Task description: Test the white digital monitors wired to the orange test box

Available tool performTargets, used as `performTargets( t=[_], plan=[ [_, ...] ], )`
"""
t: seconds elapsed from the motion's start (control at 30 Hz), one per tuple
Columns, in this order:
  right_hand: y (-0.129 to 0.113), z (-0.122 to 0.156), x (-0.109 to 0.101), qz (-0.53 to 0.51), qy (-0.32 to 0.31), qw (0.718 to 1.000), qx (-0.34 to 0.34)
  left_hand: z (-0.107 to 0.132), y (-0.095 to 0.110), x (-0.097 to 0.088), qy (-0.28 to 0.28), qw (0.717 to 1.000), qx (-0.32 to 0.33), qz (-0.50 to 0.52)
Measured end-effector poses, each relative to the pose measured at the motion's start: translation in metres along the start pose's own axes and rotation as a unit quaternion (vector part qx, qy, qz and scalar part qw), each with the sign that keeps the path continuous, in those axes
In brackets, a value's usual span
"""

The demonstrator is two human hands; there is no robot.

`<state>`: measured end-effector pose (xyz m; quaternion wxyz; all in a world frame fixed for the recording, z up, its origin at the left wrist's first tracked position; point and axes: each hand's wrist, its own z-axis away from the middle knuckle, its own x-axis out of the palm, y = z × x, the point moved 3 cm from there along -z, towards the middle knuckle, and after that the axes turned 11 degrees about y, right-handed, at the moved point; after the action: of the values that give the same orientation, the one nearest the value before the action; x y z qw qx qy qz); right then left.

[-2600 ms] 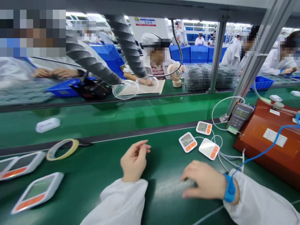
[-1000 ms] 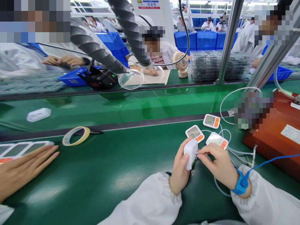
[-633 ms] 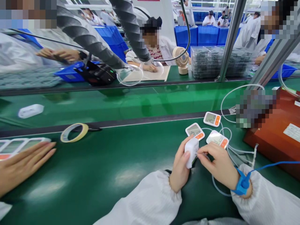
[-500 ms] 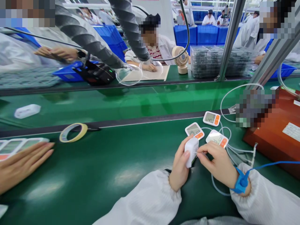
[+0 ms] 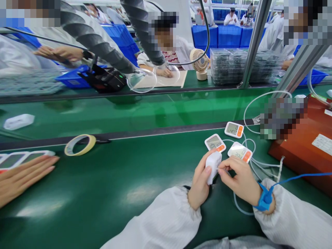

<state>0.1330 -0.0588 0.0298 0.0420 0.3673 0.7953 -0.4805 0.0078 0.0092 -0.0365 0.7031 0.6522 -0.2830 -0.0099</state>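
Observation:
My left hand (image 5: 201, 181) grips a small white monitor (image 5: 213, 166), tilted on its edge with its side facing my right hand. My right hand (image 5: 240, 178), a blue wrist strap round its wrist, pinches at that side; what is between the fingertips is too small to make out. Just beyond lie three white monitors with orange buttons and lit displays: a left one (image 5: 215, 142), a far one (image 5: 233, 129) and a right one (image 5: 240, 151), partly behind my right hand. Pale thin tubes (image 5: 267, 165) run among them towards an orange-red box (image 5: 293, 152).
A co-worker's hand (image 5: 28, 176) lies over a row of white monitors (image 5: 38, 153) at left. A tape roll (image 5: 80, 145) sits by the bench's dark edge strip. Beyond it, a green belt (image 5: 129, 110) carries a white part (image 5: 19, 121). Metal posts (image 5: 255, 45) rise at right.
The white part on the belt has moved left. Some display digits have changed. Both my hands keep nearly the same grip and place; the co-worker's hand has shifted slightly.

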Motion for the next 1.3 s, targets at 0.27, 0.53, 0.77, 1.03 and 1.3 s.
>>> performTargets(
  t=[0.27, 0.53, 0.77, 1.03, 1.3],
  plan=[
    [0.001, 0.0, 0.001, 0.006, 0.002, 1.0, -0.011, 0.001, 0.001, -0.001, 0.007, 1.0, 0.001, -0.026],
    [0.003, 0.002, 0.002, 0.006, -0.006, 1.0, -0.017, 0.002, 0.006, 0.001, 0.004, 0.996, 0.03, -0.086],
    [0.004, 0.004, 0.003, 0.0, -0.011, 1.0, -0.006, 0.002, 0.025, 0.008, 0.003, 0.977, 0.106, -0.186],
    [0.006, 0.003, 0.003, 0.0, -0.006, 1.0, 0.026, 0.002, 0.028, 0.01, -0.022, 0.938, 0.202, -0.282],
    [0.006, 0.001, 0.004, 0.0, 0.006, 1.0, 0.021, -0.001, 0.024, 0.009, -0.02, 0.963, 0.151, -0.223]
  ],
)
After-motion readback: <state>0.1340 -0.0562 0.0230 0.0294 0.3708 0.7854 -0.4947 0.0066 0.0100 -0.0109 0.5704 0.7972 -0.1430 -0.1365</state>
